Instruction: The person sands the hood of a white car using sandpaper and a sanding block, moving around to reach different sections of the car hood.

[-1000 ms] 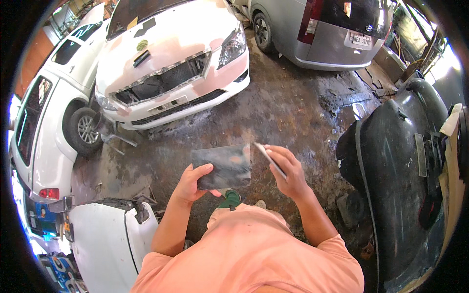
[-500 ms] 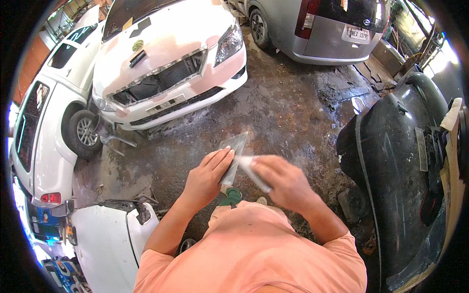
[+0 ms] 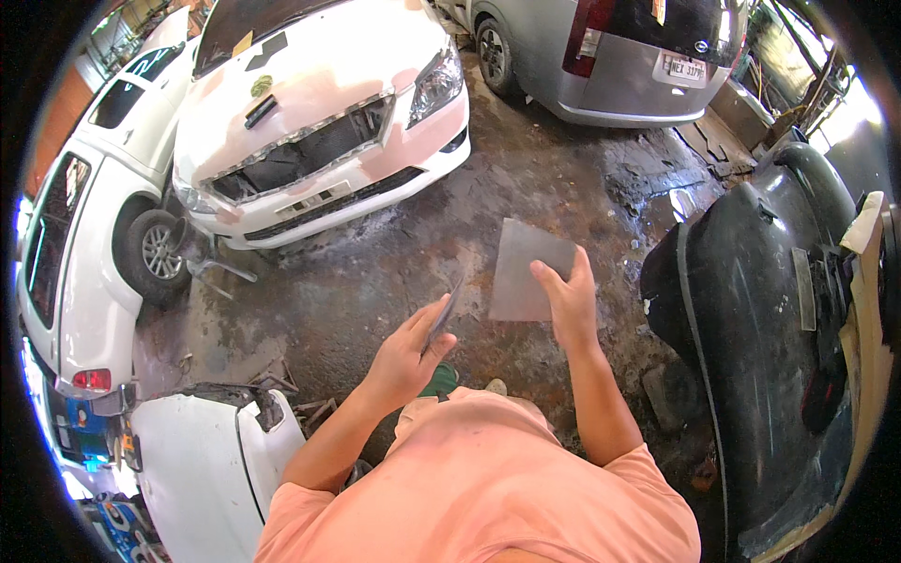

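My right hand (image 3: 574, 305) holds a flat grey sandpaper sheet (image 3: 519, 274) by its right side, with the thumb on top. The sheet is four-sided and faces up. My left hand (image 3: 404, 355) grips a second, dark sandpaper sheet (image 3: 444, 317) between thumb and fingers. That one is turned nearly edge-on, so its face hardly shows. A gap separates the two sheets. Both hands are in front of my body, above the dark, stained floor (image 3: 375, 267).
Ahead to the left stands a white car (image 3: 328, 66) with pinkish patches; a black block (image 3: 261, 111) and dark sheets lie on its hood. A grey van (image 3: 638, 94) is farther back. A black bumper (image 3: 751, 310) stands right, a white body panel (image 3: 192, 460) lower left.
My hands have moved apart. The right has gone up and right, turning its sheet flat into view; the left has moved slightly down and left with the other sheet.
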Tool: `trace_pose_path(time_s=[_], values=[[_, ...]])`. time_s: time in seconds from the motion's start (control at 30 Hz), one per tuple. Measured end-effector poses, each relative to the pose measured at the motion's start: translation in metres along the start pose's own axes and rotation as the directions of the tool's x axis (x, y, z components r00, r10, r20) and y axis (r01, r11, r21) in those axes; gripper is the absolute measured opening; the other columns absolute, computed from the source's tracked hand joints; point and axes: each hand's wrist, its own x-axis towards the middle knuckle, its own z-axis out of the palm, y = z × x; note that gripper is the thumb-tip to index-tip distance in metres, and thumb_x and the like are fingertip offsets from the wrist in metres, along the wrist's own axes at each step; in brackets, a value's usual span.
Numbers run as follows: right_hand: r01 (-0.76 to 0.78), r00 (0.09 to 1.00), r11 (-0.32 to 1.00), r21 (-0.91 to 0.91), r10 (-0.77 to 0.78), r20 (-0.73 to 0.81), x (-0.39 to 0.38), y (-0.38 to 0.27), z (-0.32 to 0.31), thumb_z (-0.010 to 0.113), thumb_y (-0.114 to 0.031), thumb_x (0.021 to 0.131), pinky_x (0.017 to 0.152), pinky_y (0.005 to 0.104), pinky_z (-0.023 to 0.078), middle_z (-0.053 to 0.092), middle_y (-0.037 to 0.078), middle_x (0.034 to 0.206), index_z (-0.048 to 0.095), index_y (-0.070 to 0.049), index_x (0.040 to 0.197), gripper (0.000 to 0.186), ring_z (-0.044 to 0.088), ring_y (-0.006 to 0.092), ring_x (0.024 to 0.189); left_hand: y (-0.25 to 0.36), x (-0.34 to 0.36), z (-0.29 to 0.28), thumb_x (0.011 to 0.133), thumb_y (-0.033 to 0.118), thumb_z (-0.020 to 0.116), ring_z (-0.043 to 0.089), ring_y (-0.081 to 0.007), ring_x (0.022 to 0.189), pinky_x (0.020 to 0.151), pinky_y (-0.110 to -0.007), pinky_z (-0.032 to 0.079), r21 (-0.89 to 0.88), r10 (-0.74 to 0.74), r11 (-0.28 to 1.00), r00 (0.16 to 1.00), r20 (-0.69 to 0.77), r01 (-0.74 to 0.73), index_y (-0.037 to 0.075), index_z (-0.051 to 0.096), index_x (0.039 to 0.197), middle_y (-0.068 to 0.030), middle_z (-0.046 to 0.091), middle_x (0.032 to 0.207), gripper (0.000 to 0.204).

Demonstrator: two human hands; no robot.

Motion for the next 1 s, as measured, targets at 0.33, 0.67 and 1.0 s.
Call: trace_pose_path(time_s=[0.33,0.67,1.0], values=[[0.038,0.996,0.962,0.269,-0.015,-0.085,0.033,0.038,0.038,0.058,-0.025,0.104,0.099,0.0289,0.042,0.055,0.009,0.126,0.043,0.006,0.141,0.050,0.053,0.0141,0.111,0.026,0.004,0.016,0.097,0.013,0.061,0.068,-0.0376,0.091,0.077,-0.039,0.056,0.003,0.135,0.991,0.990,0.043,-0.135,0.001,0.062,0.125,-0.0194,0.069,0.111,0.031],[-0.226,0.957,0.972,-0.067,0.234,0.171,-0.065,0.097,0.022,0.062,-0.018,0.101,0.110,0.0326,0.036,0.052,0.017,0.141,0.040,0.005,0.145,0.054,0.049,0.0216,0.129,-0.008,0.030,0.014,0.099,0.016,0.060,0.069,-0.0329,0.080,0.074,-0.037,0.054,0.051,-0.003,0.999,0.997,-0.073,0.007,-0.002,0.065,0.121,-0.0227,0.070,0.102,0.028],[0.378,0.916,0.831,-0.408,-0.273,0.293,-0.067,-0.015,-0.019,0.069,-0.001,0.087,0.084,0.0336,0.053,0.073,0.010,0.105,0.067,-0.001,0.116,0.028,0.066,0.0258,0.093,-0.030,0.033,-0.010,0.072,0.001,0.073,0.059,-0.0264,0.122,0.097,-0.041,0.047,0.604,0.354,0.728,0.932,0.072,-0.323,0.007,0.068,0.122,-0.0090,0.068,0.127,0.050]])
